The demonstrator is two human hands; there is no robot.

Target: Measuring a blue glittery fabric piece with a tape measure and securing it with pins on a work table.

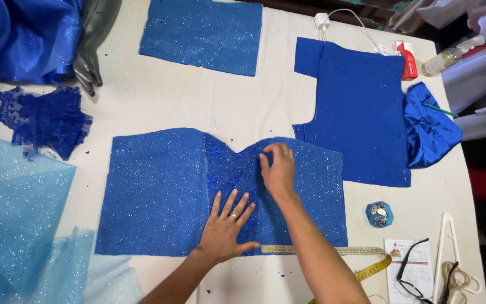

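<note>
A wide piece of glittery royal-blue fabric lies flat on the white table, with a strip of blue flowered lace running down its middle. My left hand lies flat on the lower part of the lace, fingers spread, a ring on one finger. My right hand presses on the fabric near its upper edge, fingers bent down onto it. A yellow tape measure lies along the fabric's lower edge beside my right forearm.
More blue cut pieces lie at the top and right. Lace scraps and pale blue tulle sit at left, with scissors above them. A pin holder, glasses, a hanger and a spray bottle are at right.
</note>
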